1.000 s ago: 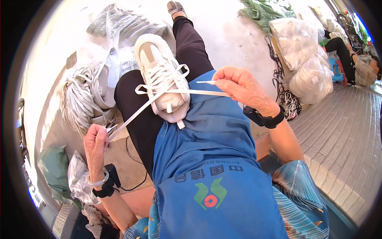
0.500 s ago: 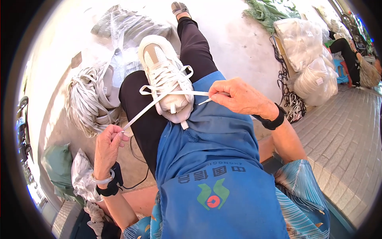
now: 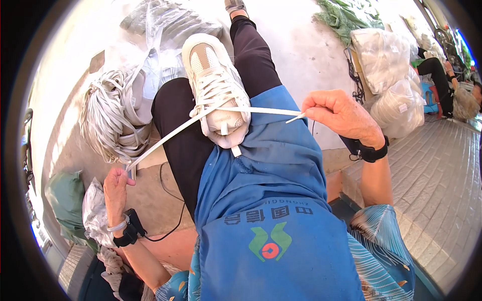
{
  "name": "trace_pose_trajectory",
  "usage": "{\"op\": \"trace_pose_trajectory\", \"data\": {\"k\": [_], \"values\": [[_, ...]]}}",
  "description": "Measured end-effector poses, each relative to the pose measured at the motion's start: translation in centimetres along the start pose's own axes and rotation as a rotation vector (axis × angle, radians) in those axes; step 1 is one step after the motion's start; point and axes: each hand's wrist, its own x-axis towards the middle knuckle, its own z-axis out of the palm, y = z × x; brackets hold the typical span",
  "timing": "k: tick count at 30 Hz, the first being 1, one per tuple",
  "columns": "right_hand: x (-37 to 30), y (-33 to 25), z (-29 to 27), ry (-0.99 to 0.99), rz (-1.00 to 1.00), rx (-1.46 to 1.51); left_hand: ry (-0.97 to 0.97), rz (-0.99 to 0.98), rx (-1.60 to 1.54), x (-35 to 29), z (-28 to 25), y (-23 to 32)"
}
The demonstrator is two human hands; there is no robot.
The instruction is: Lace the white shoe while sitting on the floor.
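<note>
A cream sneaker point(image 3: 220, 85) with a tan toe patch rests on my lap, toe pointing away from me. Its white lace is threaded across the front, and both ends stretch out taut near the tongue. My left hand point(image 3: 117, 193) is closed on one lace end point(image 3: 165, 138), low and to the left of the shoe. On the other side, my right hand point(image 3: 341, 116) pinches the second lace end point(image 3: 276, 111), whose tip pokes out below the fingers. A blue apron point(image 3: 281, 150) covers my lap under the shoe's heel.
A big bundle of white laces point(image 3: 110, 118) lies on the floor at left, near clear plastic-wrapped goods point(image 3: 170, 25). Stuffed plastic bags point(image 3: 381, 57) stand at right beside green netting point(image 3: 346, 17). A green sack point(image 3: 65, 200) sits lower left. Another person point(image 3: 437, 75) is at far right.
Both hands have moved outward and apart, each drawing its lace end further from the shoe. The loops that stood at the shoe's sides have been pulled in.
</note>
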Motion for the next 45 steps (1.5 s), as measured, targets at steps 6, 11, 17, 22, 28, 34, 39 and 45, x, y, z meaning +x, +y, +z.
{"op": "trace_pose_trajectory", "data": {"k": [6,11,17,22,28,34,39,45], "values": [[-2.0,2.6,-3.2,0.111,0.107,-0.057,0.085,-0.066,-0.085,-0.2,0.3,-5.9],[-2.7,8.6,-7.1,0.424,0.262,-0.039,0.172,-0.030,0.115,0.8,0.7,-5.5],[-1.1,8.3,-5.5,0.413,0.184,-0.115,0.137,-0.013,-0.204,1.3,1.8,-1.1],[2.5,4.2,-0.3,0.385,-0.064,-0.272,0.012,0.095,-0.546,0.8,3.5,7.1],[5.6,-1.2,5.5,0.342,-0.339,-0.185,-0.171,0.242,-0.434,1.1,7.1,16.1],[7.7,-1.3,8.3,0.393,-0.426,-0.188,0.077,0.717,-0.025,2.5,10.7,17.5],[8.0,-1.1,8.7,0.390,-0.428,-0.151,-0.023,0.602,-0.085,2.3,10.6,18.4],[7.9,-1.3,9.0,0.382,-0.395,-0.206,0.112,0.674,0.028,1.8,11.0,19.1]]}}
